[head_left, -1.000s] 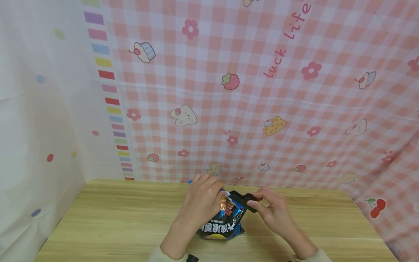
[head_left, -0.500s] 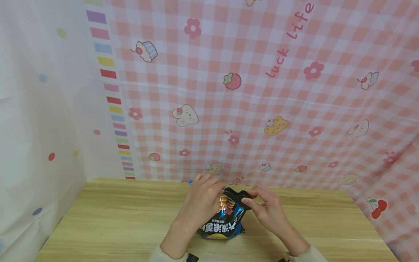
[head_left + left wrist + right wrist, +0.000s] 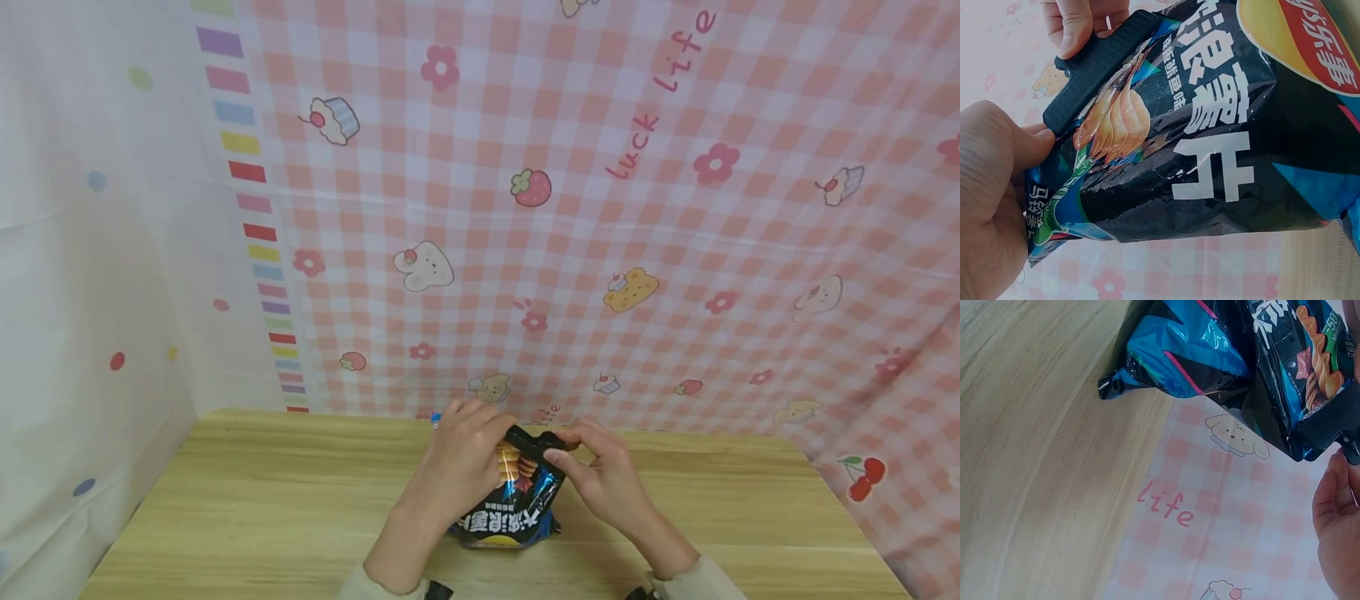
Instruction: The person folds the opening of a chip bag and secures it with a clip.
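A black and blue bag of potato chips (image 3: 504, 521) stands on the table in the head view, its top edge away from me. My left hand (image 3: 463, 458) pinches the bag's top corner on the left, thumb in front, as the left wrist view shows. A long black bag clip (image 3: 1104, 69) lies across the top edge, its end close beside my left thumb. My right hand (image 3: 603, 471) pinches the clip's handle between thumb and fingers. In the right wrist view the clip's other end reaches the bag's right corner.
The wooden table (image 3: 285, 500) stretches out on both sides of the bag. Behind it hangs a pink checked cloth (image 3: 480, 250), with a white dotted cloth (image 3: 90, 275) on the left.
My right hand has moved left with the clip, which has slid along the bag's top edge until it lies across it, close to my left hand. My left hand has stayed in place.
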### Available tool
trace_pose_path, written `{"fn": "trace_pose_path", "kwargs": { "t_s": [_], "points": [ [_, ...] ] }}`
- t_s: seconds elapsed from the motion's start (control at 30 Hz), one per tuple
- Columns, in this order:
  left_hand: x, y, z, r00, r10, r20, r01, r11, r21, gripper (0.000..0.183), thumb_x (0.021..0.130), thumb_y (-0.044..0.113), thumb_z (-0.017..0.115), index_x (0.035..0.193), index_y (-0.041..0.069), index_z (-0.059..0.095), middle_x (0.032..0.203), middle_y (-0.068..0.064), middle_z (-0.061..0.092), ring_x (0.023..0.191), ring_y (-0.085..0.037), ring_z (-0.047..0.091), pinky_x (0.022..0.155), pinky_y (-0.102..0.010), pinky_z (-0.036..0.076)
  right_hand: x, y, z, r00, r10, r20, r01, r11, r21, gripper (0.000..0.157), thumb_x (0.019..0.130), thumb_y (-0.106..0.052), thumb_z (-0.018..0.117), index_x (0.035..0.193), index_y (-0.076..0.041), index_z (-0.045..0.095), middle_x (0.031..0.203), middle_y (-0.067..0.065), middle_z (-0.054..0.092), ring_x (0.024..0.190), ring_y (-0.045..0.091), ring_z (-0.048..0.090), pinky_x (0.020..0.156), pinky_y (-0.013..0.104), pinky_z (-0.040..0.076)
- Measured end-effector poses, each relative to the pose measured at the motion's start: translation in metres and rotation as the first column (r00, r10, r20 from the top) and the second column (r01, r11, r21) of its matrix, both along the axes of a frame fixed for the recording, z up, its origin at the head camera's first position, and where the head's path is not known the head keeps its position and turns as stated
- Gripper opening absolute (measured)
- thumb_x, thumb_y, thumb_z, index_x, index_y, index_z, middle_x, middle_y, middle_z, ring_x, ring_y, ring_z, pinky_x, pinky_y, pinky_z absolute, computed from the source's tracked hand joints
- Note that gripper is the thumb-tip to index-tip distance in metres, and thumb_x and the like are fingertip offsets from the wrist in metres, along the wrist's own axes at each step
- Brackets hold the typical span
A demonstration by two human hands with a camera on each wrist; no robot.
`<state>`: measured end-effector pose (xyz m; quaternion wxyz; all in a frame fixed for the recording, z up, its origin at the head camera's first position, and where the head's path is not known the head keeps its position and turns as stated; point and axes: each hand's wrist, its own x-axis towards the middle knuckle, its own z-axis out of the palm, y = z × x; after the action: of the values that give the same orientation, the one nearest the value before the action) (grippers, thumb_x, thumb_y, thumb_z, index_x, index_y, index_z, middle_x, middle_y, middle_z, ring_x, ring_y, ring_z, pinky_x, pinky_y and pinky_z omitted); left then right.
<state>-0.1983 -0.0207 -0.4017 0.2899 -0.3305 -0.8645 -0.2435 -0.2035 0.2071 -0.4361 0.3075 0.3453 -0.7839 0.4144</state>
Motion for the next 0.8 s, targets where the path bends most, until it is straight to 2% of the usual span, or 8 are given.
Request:
{"fn": "trace_pose_path", "kwargs": {
  "t_s": [0.13,0.3,0.47,0.67,0.8],
  "points": [
    [0.001,0.000,0.000,1.000,-0.002,0.008,0.002,1.000,0.020,0.042,0.070,-0.017,0.073,0.104,0.006,0.079,0.101,-0.002,0.077,0.097,-0.018,0.066,0.086,-0.033,0.048,0.002,0.000,0.002,0.999,-0.006,0.043,0.006,1.000,0.000,0.034,0.075,0.012,0.086,0.103,-0.006,0.078,0.087,-0.001,0.069,0.077,0.014,0.062,0.076,0.016,0.050],
    [0.001,-0.002,0.000,1.000,0.005,-0.008,-0.005,1.000,0.009,0.041,0.070,-0.016,0.074,0.104,0.007,0.079,0.101,-0.002,0.077,0.097,-0.019,0.068,0.089,-0.035,0.050,0.004,0.000,0.004,0.993,-0.007,0.119,0.007,1.000,0.004,0.033,0.079,0.009,0.085,0.108,-0.006,0.079,0.093,-0.001,0.073,0.080,0.015,0.063,0.074,0.023,0.054],
    [-0.001,-0.007,0.002,0.998,0.016,-0.054,-0.014,0.999,0.028,0.029,0.079,-0.010,0.078,0.103,0.006,0.079,0.100,-0.003,0.076,0.097,-0.021,0.069,0.093,-0.038,0.052,0.001,0.002,0.005,0.984,-0.030,0.175,0.024,0.999,0.036,0.034,0.083,0.006,0.084,0.114,-0.005,0.077,0.098,0.000,0.074,0.083,0.014,0.064,0.076,0.028,0.055],
    [-0.003,-0.013,0.003,0.998,0.027,-0.051,-0.023,0.997,0.075,0.025,0.087,-0.004,0.079,0.111,0.003,0.077,0.110,-0.010,0.074,0.106,-0.027,0.068,0.100,-0.043,0.053,-0.002,0.005,0.006,0.953,-0.080,0.291,0.066,0.996,0.058,0.035,0.088,0.000,0.081,0.122,-0.003,0.074,0.101,0.000,0.075,0.087,0.009,0.065,0.077,0.036,0.058],
    [-0.002,-0.022,0.000,0.998,0.046,-0.052,-0.041,0.995,0.087,0.024,0.094,0.000,0.074,0.117,0.002,0.074,0.119,-0.014,0.071,0.113,-0.031,0.065,0.101,-0.046,0.052,-0.001,0.012,0.005,0.933,-0.094,0.349,0.077,0.995,0.061,0.032,0.094,-0.003,0.076,0.125,-0.004,0.073,0.107,0.005,0.075,0.090,0.013,0.066,0.072,0.033,0.057]
  ]
}}
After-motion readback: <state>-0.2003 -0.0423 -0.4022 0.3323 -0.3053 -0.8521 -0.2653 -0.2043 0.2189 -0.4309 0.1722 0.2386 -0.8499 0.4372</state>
